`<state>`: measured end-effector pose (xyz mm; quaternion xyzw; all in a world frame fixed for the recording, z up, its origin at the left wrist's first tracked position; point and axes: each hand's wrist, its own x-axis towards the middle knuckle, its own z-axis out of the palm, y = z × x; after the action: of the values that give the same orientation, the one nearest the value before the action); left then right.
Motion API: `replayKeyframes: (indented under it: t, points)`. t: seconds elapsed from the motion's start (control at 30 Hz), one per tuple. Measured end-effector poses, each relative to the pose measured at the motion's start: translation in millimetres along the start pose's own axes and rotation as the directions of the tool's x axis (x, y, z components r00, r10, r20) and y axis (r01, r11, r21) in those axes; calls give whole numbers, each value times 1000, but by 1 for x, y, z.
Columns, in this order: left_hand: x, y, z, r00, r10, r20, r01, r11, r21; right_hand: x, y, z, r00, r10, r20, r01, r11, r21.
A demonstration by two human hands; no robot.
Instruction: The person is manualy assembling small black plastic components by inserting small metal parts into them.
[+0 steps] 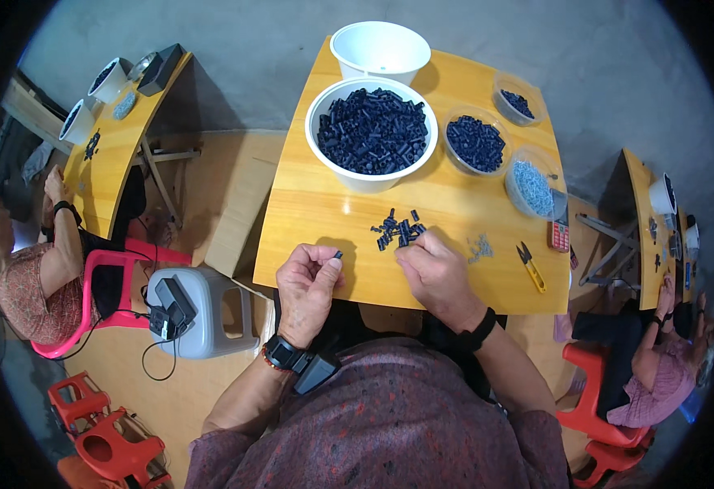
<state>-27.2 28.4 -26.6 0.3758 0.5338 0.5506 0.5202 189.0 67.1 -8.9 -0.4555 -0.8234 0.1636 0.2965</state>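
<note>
Clock positions are taken from the loose pile of small dark pieces [391,231] on the yellow table [324,208], with twelve at the far edge. Left hand [301,287]: found at eight o'clock over the near edge, thumb and forefinger pinched narrow on one small dark piece [338,254]. Right hand [432,269]: found at five o'clock, fingers closed together just beside the pile; whether anything is held between the fingertips cannot be told, as the hand itself hides them. Loose silvery pieces [480,248] are scattered between three and four, with yellow-handled snips [531,267] beyond them on the same bearing, tips pointing away from the person. A red keypad device [559,236] sits at three, near the table's side. A clear tub [558,200] of pale bluish pieces stands at two; two further clear tubs of dark pieces stand between one and two. A white bowl [363,182] between eleven and twelve is heaped with dark pieces (a second white bowl [380,47] stands behind it at twelve).
</note>
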Motion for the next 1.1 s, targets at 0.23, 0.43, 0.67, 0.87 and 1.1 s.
replayKeyframes:
  t: [0.23, 0.43, 0.67, 0.87, 1.1]
  points:
    - [0, 0, 1, 1000, 6, 4, -6, 1000, 7, -5, 12, -11, 996, 80, -50, -78, 996, 50]
    - [0, 2, 2, 1000, 2, 11, -3, 999, 35, 11, 2, -9, 998, -26, -58, 27, 1000, 8]
    - [0, 1, 1, 1000, -1, 15, 0, 999, 36, 13, 5, -2, 998, -66, -2, 65, 993, -97]
    - [0, 2, 2, 1000, -2, 20, 2, 999, 32, 12, 7, -3, 995, -94, -25, 92, 994, -64]
    - [0, 1, 2, 1000, 2, 20, -2, 1000, 25, 7, 9, -15, 1000, -7, -28, 10, 996, 88]
